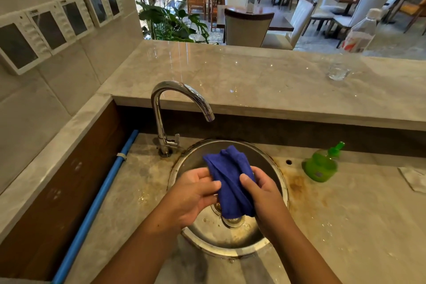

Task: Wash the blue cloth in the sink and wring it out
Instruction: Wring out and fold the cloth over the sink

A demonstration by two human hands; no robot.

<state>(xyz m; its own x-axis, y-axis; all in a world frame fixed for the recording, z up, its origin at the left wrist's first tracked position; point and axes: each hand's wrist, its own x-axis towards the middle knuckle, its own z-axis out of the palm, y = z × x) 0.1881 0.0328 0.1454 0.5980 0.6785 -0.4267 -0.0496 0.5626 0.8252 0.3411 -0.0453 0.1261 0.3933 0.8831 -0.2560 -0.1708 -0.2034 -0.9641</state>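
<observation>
I hold the blue cloth [230, 182] bunched above the round sink [200, 235]: my left hand [193, 193] and right hand [262, 193] grip its sides, fingers [245, 181] curled round it, beneath the tap [182, 99].

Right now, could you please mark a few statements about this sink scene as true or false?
1. The left hand and right hand both hold the cloth above the sink. True.
2. Water is running from the tap. False: no stream shows below its spout.
3. The green bottle stands left of the sink. False: it stands to the right of the sink.
4. A glass stands on the upper counter. True.
</observation>
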